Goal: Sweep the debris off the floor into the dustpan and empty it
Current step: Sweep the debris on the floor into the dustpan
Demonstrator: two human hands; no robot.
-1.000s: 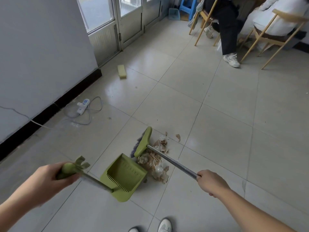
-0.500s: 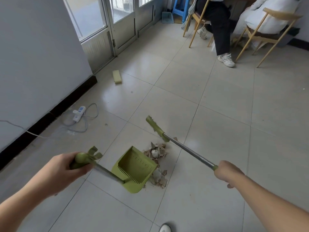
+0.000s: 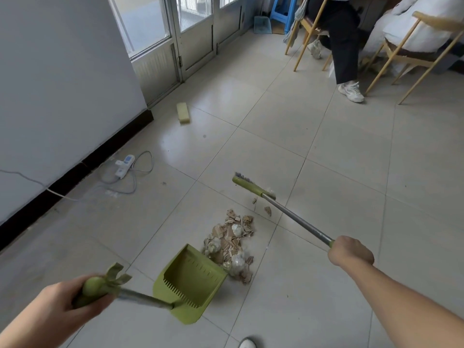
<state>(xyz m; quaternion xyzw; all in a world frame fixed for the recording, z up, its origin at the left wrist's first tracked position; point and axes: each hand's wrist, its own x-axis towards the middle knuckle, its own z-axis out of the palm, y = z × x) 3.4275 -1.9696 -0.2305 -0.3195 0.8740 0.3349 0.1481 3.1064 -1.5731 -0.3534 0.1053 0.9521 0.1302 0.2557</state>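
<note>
Head view. Left hand (image 3: 62,305) is clenched round the green grip at the top of the dustpan's long handle, fingers wrapped on it; this area is motion-blurred. Dustpan (image 3: 190,280), green, sits low on the tiled floor (image 3: 326,151) with its open mouth facing the debris pile (image 3: 231,243) and its front edge at the pile's near-left side. The pile is torn brown cardboard scraps and crumpled clear plastic, lying on the floor outside the pan. Right hand (image 3: 350,252) grasps the upper end of the broom's metal shaft (image 3: 298,221), fingers closed round it. Broom head (image 3: 252,188), green with dark bristles, is beyond the pile and apart from it; bristle contact with the floor cannot be told. A few loose scraps (image 3: 267,210) lie between pile and broom head. Well left of the pile is a white power strip (image 3: 124,165) with cable. Farther beyond the pile is a yellow block (image 3: 183,113). Far beyond it to the right are wooden chairs (image 3: 401,54) and a seated person's white shoe (image 3: 351,91).
</note>
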